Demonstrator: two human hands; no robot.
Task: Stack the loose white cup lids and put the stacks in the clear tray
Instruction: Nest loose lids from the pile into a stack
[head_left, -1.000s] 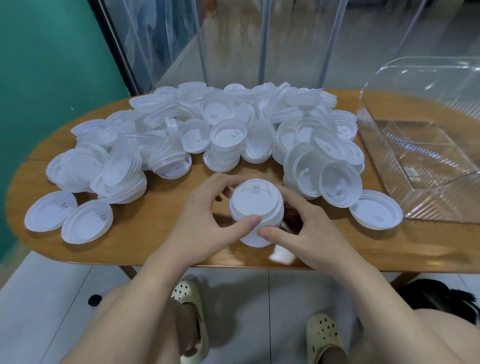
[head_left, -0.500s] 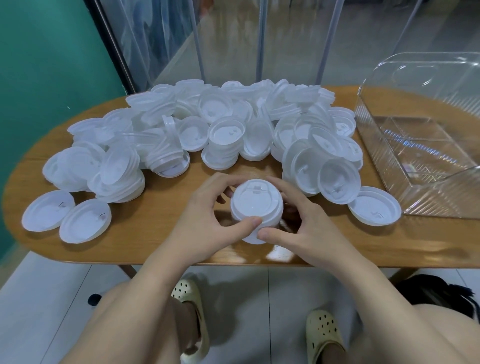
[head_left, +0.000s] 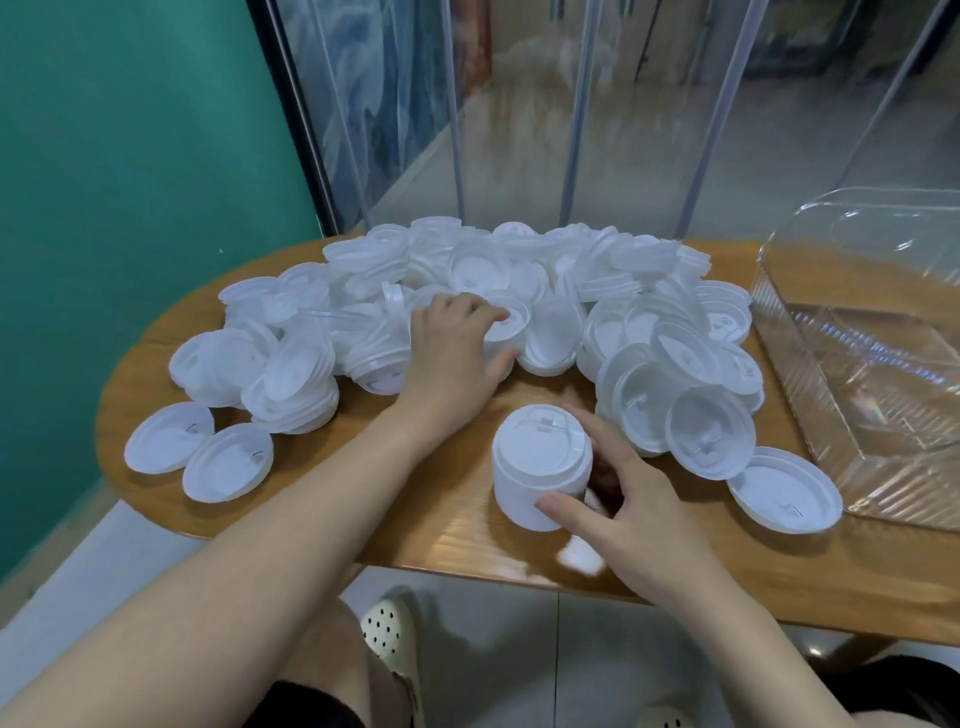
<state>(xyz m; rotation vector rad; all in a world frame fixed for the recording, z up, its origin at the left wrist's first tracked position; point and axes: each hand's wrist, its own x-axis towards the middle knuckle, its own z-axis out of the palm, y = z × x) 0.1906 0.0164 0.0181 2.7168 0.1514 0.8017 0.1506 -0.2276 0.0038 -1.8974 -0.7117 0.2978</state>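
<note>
A neat stack of white cup lids (head_left: 537, 462) stands upright near the table's front edge. My right hand (head_left: 631, 499) holds it, thumb on its front and fingers round its right side. My left hand (head_left: 454, 353) reaches into the big pile of loose white lids (head_left: 519, 306) and grips a short stack of lids (head_left: 511, 325), fingers on top and thumb at its near side. The clear tray (head_left: 831, 384) sits on the right end of the table with no lids inside.
The wooden oval table (head_left: 405, 499) carries everything. Two single lids (head_left: 200, 457) lie at its front left and one single lid (head_left: 784, 488) lies by the tray's near corner. A green wall stands to the left, clear panels behind.
My left hand let go of the front stack and reached forward into the pile, taking hold of a short stack there. My right hand stays on the front stack. The camera tilted up.
</note>
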